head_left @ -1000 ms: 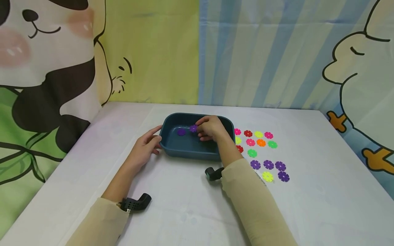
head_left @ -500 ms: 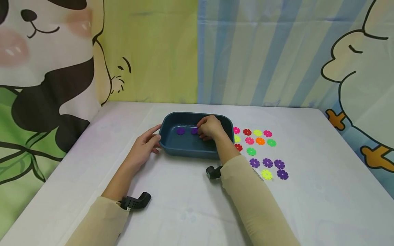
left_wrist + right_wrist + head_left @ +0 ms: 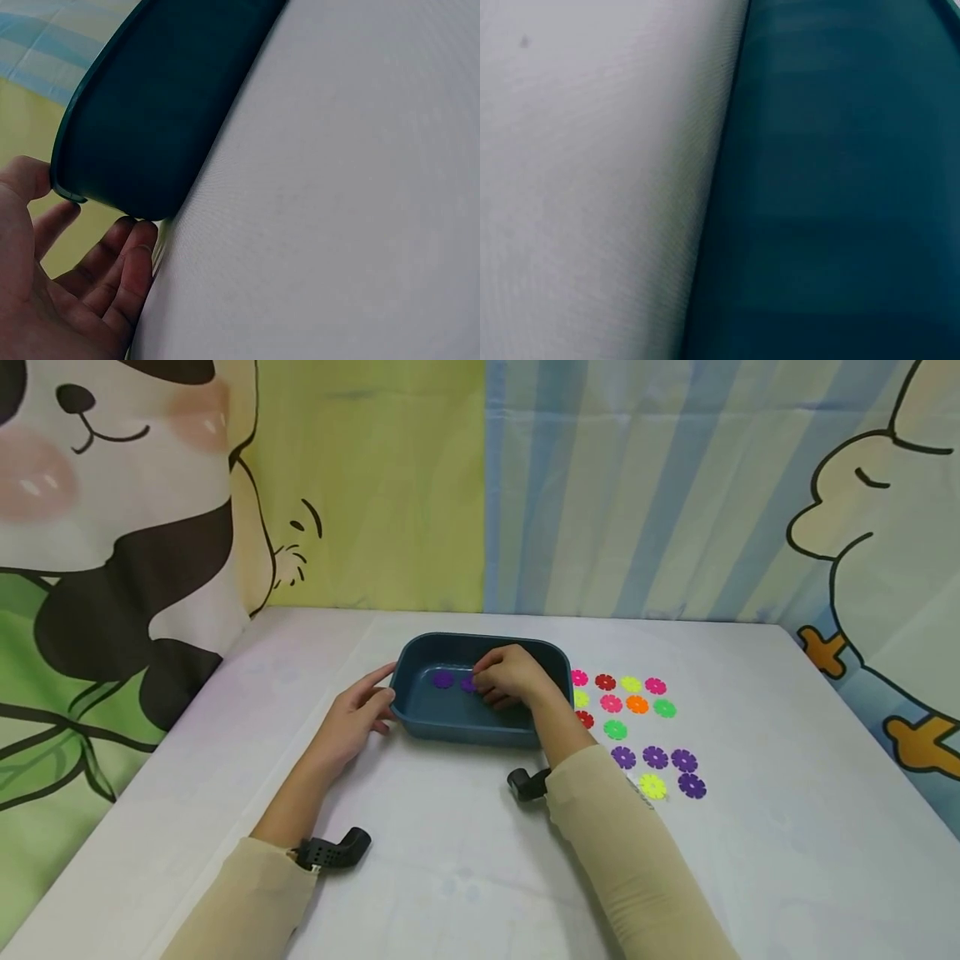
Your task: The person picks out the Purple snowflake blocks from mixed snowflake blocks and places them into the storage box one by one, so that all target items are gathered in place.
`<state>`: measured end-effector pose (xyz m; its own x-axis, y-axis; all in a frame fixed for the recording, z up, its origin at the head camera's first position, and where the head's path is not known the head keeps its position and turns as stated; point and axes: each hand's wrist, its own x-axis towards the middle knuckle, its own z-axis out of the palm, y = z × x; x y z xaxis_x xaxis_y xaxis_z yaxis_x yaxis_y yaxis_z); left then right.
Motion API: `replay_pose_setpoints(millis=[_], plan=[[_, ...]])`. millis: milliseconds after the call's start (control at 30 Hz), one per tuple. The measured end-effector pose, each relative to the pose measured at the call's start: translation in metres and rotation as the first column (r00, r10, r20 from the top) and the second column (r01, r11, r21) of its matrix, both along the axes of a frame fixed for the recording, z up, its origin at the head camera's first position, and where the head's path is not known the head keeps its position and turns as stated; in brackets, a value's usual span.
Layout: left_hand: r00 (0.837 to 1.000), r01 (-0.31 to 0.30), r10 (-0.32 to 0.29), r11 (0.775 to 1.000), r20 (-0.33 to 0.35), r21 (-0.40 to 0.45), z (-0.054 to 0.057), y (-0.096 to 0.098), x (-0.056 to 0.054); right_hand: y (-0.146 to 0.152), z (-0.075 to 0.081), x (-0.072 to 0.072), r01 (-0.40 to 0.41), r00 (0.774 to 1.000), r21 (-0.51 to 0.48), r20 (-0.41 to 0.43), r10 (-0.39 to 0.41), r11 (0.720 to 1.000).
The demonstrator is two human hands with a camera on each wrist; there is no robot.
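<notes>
A dark blue-green rectangular basin (image 3: 465,732) stands on the white table. Two purple flower-shaped discs show inside it: one (image 3: 442,679) lies on the floor, and the other (image 3: 467,683) is at my right fingertips. My right hand (image 3: 513,675) reaches over the basin's right part with curled fingers, pinching that second disc, which it partly hides. At the basin's left end, my left hand (image 3: 354,714) touches the rim and outer wall with thumb and relaxed fingers. The left wrist view shows that thumb (image 3: 30,178) right at the rim. Only basin wall and tablecloth appear in the right wrist view.
Right of the basin lie several loose discs in pink, red, yellow, green and orange, such as an orange one (image 3: 637,704). Nearer are several purple discs (image 3: 655,757) and a yellow one (image 3: 653,787). A printed curtain (image 3: 375,485) hangs behind the table.
My right hand has lowered the purple disc to the basin floor and shifted it slightly left, towards the other disc. My left hand has stayed at the basin's end.
</notes>
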<state>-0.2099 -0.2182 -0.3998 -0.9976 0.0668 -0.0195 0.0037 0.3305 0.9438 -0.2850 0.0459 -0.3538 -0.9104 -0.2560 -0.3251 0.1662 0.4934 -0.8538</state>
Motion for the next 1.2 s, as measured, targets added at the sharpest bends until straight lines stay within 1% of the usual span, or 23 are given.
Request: replay_pose_setpoints(millis=[200,300,400,667,767,933,1100,1200], plan=[[1.000,-0.005,0.005,1.000,0.005,-0.003,-0.001,0.001,0.001,0.001,0.002,0.002,0.004,1.000,-0.046,0.018,-0.003,0.999],[1.000,0.000,0.000,1.000,0.008,-0.006,-0.002,0.002,0.001,0.002,0.005,0.006,0.005,1.000,-0.085,0.005,-0.005,0.996],[1.000,0.003,-0.003,1.000,0.002,-0.008,-0.002,0.003,0.001,0.003,0.009,0.010,-0.004,0.999,-0.116,-0.034,0.000,0.993],[1.000,0.001,-0.001,1.000,0.000,-0.004,-0.001,0.003,0.001,0.011,0.024,0.024,-0.044,0.991,-0.140,-0.129,0.026,0.989],[1.000,0.007,-0.007,1.000,0.003,0.000,-0.001,0.003,0.000,0.017,0.022,0.027,-0.058,0.982,-0.160,-0.185,0.028,0.985],[1.000,0.009,-0.009,1.000,0.002,0.001,-0.001,0.003,0.000,0.028,0.016,0.030,-0.077,0.961,-0.206,-0.276,0.018,0.976],[1.000,0.007,-0.007,1.000,-0.007,0.009,0.000,0.001,-0.001,0.035,0.017,0.031,-0.073,0.948,-0.247,-0.317,-0.009,0.966],[1.000,0.008,-0.008,1.000,-0.004,0.005,0.000,0.000,-0.001,0.037,0.018,0.032,-0.073,0.946,-0.243,-0.325,-0.010,0.967]])
